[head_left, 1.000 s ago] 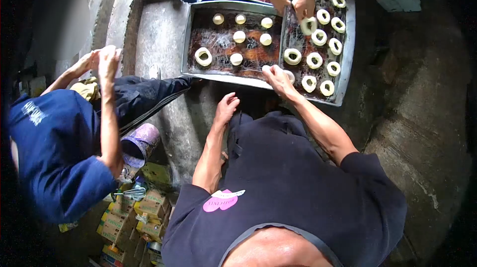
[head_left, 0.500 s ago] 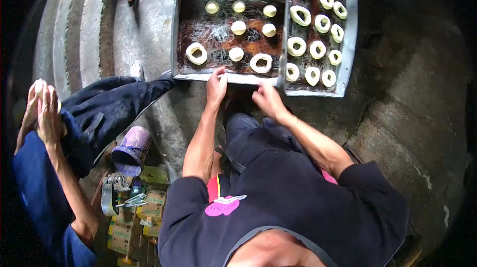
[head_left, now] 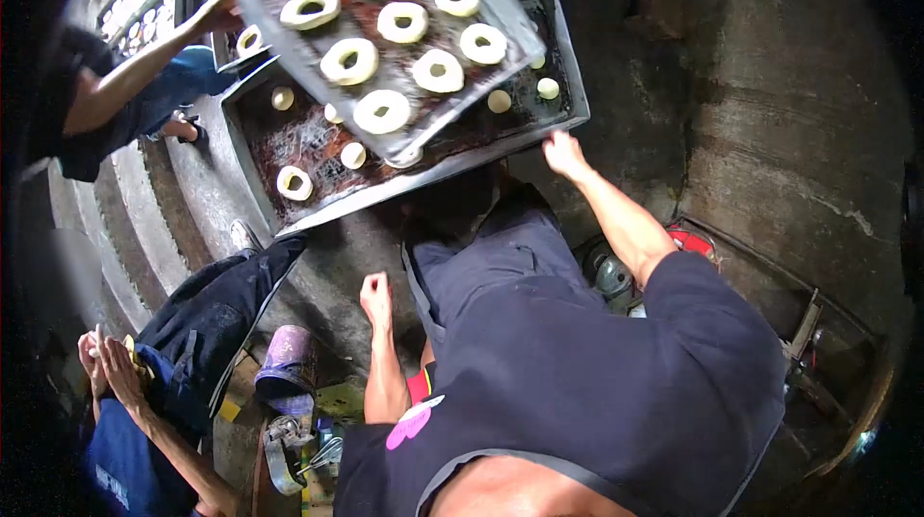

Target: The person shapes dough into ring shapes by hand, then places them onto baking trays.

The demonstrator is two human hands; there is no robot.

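Observation:
My left hand (head_left: pixel 376 294) is low, near my left thigh and apart from the trays, its fingers curled with nothing visible in them. Just below the right front corner of the lower tray (head_left: pixel 385 188) is my right hand (head_left: pixel 564 153), closed in a loose fist; whether it touches the rim is unclear. That tray bears small dough balls (head_left: pixel 353 155) and a dough ring (head_left: pixel 295 183). Over it, tilted and partly covering it, is a raised tray (head_left: pixel 469 108) with several dough rings (head_left: pixel 382 113). A co-worker's hand (head_left: pixel 226 12) is at its left edge.
At the lower left, another person's hands (head_left: pixel 114 363) are together around something pale. A purple bucket (head_left: pixel 287 355) and a whisk (head_left: pixel 325 452) are beside my left side. Steps (head_left: pixel 144 199) lie at the left, and a metal frame (head_left: pixel 818 315) stands at the right.
The ring-filled tray has moved left from the right side, over the lower tray. My left hand has dropped away from the tray edge toward me. My right hand has shifted right in view.

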